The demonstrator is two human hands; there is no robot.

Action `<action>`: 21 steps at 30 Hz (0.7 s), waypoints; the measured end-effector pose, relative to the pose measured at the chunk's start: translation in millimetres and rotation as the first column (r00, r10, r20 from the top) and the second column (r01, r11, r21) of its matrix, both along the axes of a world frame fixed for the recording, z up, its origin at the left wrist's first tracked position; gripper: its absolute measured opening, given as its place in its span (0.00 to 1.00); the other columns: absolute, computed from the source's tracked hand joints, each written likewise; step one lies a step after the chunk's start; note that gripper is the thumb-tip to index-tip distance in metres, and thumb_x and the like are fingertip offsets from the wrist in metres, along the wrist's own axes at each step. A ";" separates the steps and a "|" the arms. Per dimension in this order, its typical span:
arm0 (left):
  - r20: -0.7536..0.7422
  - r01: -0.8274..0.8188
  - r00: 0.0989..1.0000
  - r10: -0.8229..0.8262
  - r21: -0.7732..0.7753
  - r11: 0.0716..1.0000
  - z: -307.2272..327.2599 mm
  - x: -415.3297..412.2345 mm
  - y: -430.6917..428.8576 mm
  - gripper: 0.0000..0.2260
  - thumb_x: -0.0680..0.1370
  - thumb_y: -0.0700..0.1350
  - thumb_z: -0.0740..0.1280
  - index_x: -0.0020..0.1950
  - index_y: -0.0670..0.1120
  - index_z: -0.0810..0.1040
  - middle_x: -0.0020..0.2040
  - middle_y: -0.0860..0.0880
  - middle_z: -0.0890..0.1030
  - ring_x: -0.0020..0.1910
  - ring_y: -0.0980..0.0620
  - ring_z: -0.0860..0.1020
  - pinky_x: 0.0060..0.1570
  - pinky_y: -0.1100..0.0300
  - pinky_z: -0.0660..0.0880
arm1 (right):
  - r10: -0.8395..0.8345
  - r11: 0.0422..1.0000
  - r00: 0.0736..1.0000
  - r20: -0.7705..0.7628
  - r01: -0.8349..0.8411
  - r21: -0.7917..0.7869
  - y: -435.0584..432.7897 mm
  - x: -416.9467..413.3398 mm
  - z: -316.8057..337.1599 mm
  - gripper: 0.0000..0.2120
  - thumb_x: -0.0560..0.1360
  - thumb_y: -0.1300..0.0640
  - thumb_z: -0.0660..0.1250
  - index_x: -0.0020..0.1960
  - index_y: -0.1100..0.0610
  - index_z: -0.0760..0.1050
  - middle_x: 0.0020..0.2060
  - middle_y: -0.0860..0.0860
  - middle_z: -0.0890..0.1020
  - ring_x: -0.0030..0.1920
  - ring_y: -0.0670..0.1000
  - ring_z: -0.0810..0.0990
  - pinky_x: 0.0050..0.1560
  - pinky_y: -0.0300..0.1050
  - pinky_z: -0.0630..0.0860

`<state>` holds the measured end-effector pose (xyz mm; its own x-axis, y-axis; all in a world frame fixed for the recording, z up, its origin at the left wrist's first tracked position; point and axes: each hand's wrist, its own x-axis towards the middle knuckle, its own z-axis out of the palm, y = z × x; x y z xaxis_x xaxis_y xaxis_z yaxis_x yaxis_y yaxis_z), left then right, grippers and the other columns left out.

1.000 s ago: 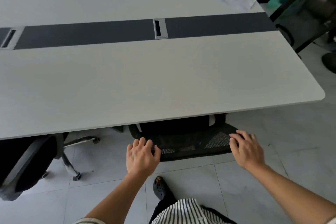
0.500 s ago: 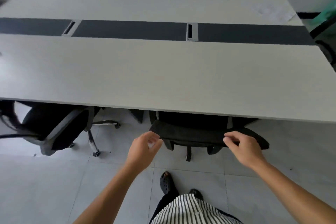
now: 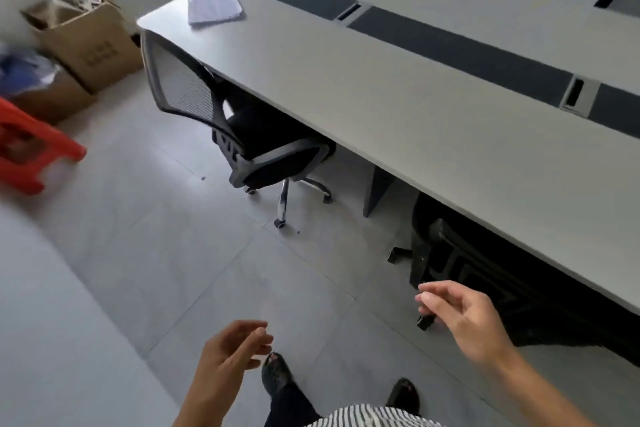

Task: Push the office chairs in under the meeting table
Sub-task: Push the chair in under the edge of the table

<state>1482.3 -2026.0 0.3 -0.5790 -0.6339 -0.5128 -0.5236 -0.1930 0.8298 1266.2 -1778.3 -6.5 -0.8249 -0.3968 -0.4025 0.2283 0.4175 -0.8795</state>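
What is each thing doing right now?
Left hand: open, empty.
Right hand: open, empty.
Mesh-back chair: sticking out, angled.
Near chair: tucked under table.
Meeting table: paper on corner.
Cardboard box: open.
Red stool: tipped over.

Table [image 3: 433, 121]: long, pale grey top with a dark centre strip, running diagonally.
Near chair [image 3: 485, 274]: black, tucked well under the table edge, mostly hidden.
Far chair [image 3: 221, 114]: black mesh back, seat partly under the table corner, angled, backrest sticking out.
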 end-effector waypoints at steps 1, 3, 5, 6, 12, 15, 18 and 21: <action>-0.006 -0.041 0.999 0.041 0.005 0.999 -0.3 13.0 -16.4 0.05 0.76 0.37 0.66 0.46 0.40 0.81 0.39 0.41 0.85 0.40 0.42 0.83 0.39 0.53 0.76 | 0.016 1.000 1.000 -0.002 -0.016 0.000 -18.1 4.2 -1.0 0.05 0.73 0.62 0.69 0.46 0.56 0.82 0.40 0.54 0.86 0.42 0.53 0.85 0.45 0.41 0.78; -0.012 -0.090 0.996 0.090 0.007 0.996 1.3 40.2 -53.4 0.05 0.76 0.36 0.65 0.46 0.40 0.81 0.38 0.42 0.85 0.40 0.42 0.83 0.40 0.52 0.76 | 0.036 0.999 0.999 -0.011 -0.036 0.002 -58.2 16.3 -3.9 0.05 0.73 0.62 0.70 0.46 0.55 0.82 0.40 0.54 0.86 0.42 0.54 0.85 0.47 0.45 0.81; -0.033 -0.129 0.991 0.129 -0.016 0.991 7.2 65.3 -97.7 0.05 0.76 0.36 0.65 0.46 0.40 0.81 0.38 0.42 0.85 0.40 0.42 0.83 0.40 0.51 0.77 | 0.049 0.999 0.999 -0.023 -0.049 -0.004 -107.4 31.8 -6.2 0.04 0.73 0.62 0.70 0.45 0.55 0.83 0.40 0.55 0.86 0.42 0.55 0.85 0.45 0.43 0.80; -0.035 -0.160 0.987 0.159 -0.035 0.986 9.7 78.3 -120.2 0.05 0.76 0.36 0.65 0.46 0.40 0.81 0.38 0.42 0.85 0.40 0.42 0.83 0.40 0.51 0.77 | 0.063 0.998 0.998 -0.021 -0.063 -0.004 -132.7 40.7 -6.8 0.04 0.73 0.63 0.69 0.45 0.56 0.82 0.39 0.57 0.86 0.42 0.56 0.85 0.42 0.43 0.79; -0.067 -0.288 0.957 0.282 -0.113 0.951 30.0 125.2 -230.2 0.05 0.76 0.36 0.65 0.45 0.40 0.81 0.37 0.43 0.85 0.38 0.44 0.83 0.40 0.51 0.77 | 0.155 0.986 0.988 -0.009 -0.155 -0.064 -261.2 84.7 10.5 0.05 0.73 0.65 0.69 0.47 0.60 0.82 0.39 0.59 0.86 0.37 0.50 0.84 0.36 0.34 0.75; -0.071 -0.296 0.955 0.290 -0.103 0.950 22.0 124.2 -266.4 0.05 0.76 0.36 0.65 0.45 0.41 0.81 0.37 0.44 0.85 0.38 0.45 0.83 0.39 0.53 0.77 | 0.190 0.980 0.982 -0.021 -0.191 -0.051 -302.3 84.9 15.7 0.05 0.73 0.64 0.69 0.48 0.59 0.82 0.39 0.56 0.86 0.39 0.50 0.84 0.39 0.37 0.77; -0.069 -0.284 0.958 0.280 -0.070 0.956 11.4 112.9 -300.3 0.05 0.76 0.37 0.66 0.45 0.42 0.81 0.38 0.44 0.85 0.38 0.45 0.83 0.39 0.53 0.77 | 0.193 0.981 0.981 -0.032 -0.193 -0.005 -337.7 71.0 12.6 0.06 0.73 0.63 0.69 0.49 0.57 0.81 0.39 0.54 0.86 0.40 0.49 0.84 0.41 0.40 0.77; -0.072 -0.266 0.963 0.261 -0.059 0.962 4.6 99.2 -343.5 0.05 0.76 0.36 0.65 0.46 0.42 0.81 0.39 0.44 0.86 0.39 0.46 0.83 0.40 0.53 0.77 | 0.171 0.985 0.984 -0.055 -0.170 0.028 -380.0 49.7 3.6 0.05 0.73 0.62 0.69 0.48 0.56 0.82 0.38 0.52 0.87 0.39 0.49 0.85 0.42 0.43 0.77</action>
